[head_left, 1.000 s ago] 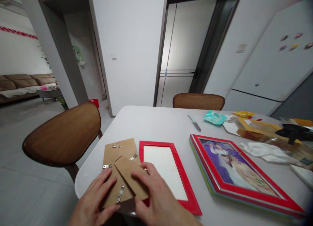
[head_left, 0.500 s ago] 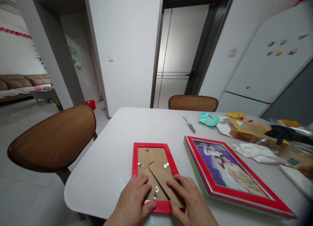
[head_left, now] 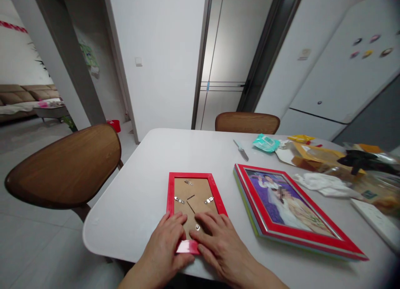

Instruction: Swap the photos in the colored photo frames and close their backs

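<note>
Red-rimmed rectangular picture frame (head_left: 170, 191) is face down on the white table (head_left: 140, 184), directly under the hands and at the near table edge. Brown fibreboard backing panel (head_left: 196, 192) sits inside the rim, back side up.

Grip: left hand (head_left: 168, 241) and right hand (head_left: 220, 245) are both flat, palms down, fingers extended side by side on the near end of the panel. Nothing is pinched or enclosed, so it's a press, not a hold. Can't tell whether the thumbs hook over the near rim; the view is too low there.

Why, as I read it: spread palms load the panel evenly so it stays seated in the rim, and face-down keeps the small metal clips (head_left: 179, 199) reachable. Two clips lie just beyond the fingertips, and one sits between the two hands. The fold-out stand leg (head_left: 191, 201) looks flat against the panel.

Orientation: long axis runs straight away from the hands. The near short end is under the palms, and the far short end points toward the middle of the table. Frame lies flat, not tilted.

Around the grip: stack of larger red-framed photos (head_left: 315, 238) is just right of the right hand, picture side up, not touching the frame. Brown wooden chair (head_left: 62, 168) is off to the left, clear of the table.
</note>
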{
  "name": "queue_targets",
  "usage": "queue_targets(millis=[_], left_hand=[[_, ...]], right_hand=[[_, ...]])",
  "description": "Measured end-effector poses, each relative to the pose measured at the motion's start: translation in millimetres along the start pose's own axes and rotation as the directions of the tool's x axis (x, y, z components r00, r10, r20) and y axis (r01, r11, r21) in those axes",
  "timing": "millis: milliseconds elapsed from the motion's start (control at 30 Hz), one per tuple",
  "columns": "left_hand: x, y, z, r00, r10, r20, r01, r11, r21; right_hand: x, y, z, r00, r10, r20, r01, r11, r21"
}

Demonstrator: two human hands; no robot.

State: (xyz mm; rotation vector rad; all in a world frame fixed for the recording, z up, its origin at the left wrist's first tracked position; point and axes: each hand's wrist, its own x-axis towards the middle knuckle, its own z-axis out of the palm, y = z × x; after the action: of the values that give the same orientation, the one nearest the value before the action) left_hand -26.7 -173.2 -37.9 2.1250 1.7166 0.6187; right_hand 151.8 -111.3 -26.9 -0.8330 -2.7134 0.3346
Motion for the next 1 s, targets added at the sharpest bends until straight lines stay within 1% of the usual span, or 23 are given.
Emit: queue_targets(millis=[100,233,300,333,433,500,633,767,833,933,1000], left_hand=[[-0.8,0.3,-2.4,1.0,0.002,0.003,-0.002,1.0,-0.012],[-1.1,0.5,-3.5,1.0,-0.005,0.012,0.006,1.0,-0.014],[-1.0,0.6,-3.5,1.0,-0.005,0.014,0.005,1.0,-0.013],[-0.8,0.7,-3.5,1.0,-0.007,0.01,0.007,1.0,-0.014],[0.1,1.8,-3.5,1.0,-0.018,0.005,0.018,1.0,-0.019],[0.6,2.6,-3.5,1.0,-0.023,0.007,0.023,0.999,-0.024],[0.6,3.5,-2.8,0.999,-0.035,-0.003,0.035,0.999,-0.029],[-0.1,2.2,-2.2,1.0,-0.022,-0.003,0.022,1.0,-0.014],[-0.3,0.7,-1.6,1.0,-0.008,-0.001,0.008,1.0,-0.013],[-1.2,-1.3,-0.2,1.0,0.008,-0.006,-0.008,1.0,-0.019],[-2.1,-1.9,0.5,1.0,0.015,-0.017,-0.015,1.0,-0.02]], right_hand=[[1.9,-3.7,-4.8,0.999,-0.046,0.025,0.045,0.998,0.033],[-0.6,-0.8,-6.8,0.998,-0.054,0.029,0.053,0.998,0.039],[1.5,6.8,-5.7,1.0,0.01,-0.02,-0.009,1.0,0.029],[4.0,12.1,-4.8,0.996,0.069,-0.057,-0.068,0.998,0.011],[16.1,28.1,-2.7,0.956,0.255,-0.144,-0.267,0.961,-0.075],[24.6,34.6,-1.8,0.94,0.306,-0.149,-0.323,0.939,-0.115],[31.7,36.8,0.1,0.945,0.297,-0.135,-0.31,0.947,-0.081],[25.8,38.8,2.4,0.949,0.278,-0.149,-0.282,0.959,-0.006],[23.5,39.1,1.6,0.948,0.284,-0.141,-0.288,0.957,-0.014],[29.3,30.7,-1.8,0.949,0.277,-0.152,-0.29,0.954,-0.076],[40.7,19.0,-2.9,0.965,0.223,-0.138,-0.235,0.969,-0.078]])
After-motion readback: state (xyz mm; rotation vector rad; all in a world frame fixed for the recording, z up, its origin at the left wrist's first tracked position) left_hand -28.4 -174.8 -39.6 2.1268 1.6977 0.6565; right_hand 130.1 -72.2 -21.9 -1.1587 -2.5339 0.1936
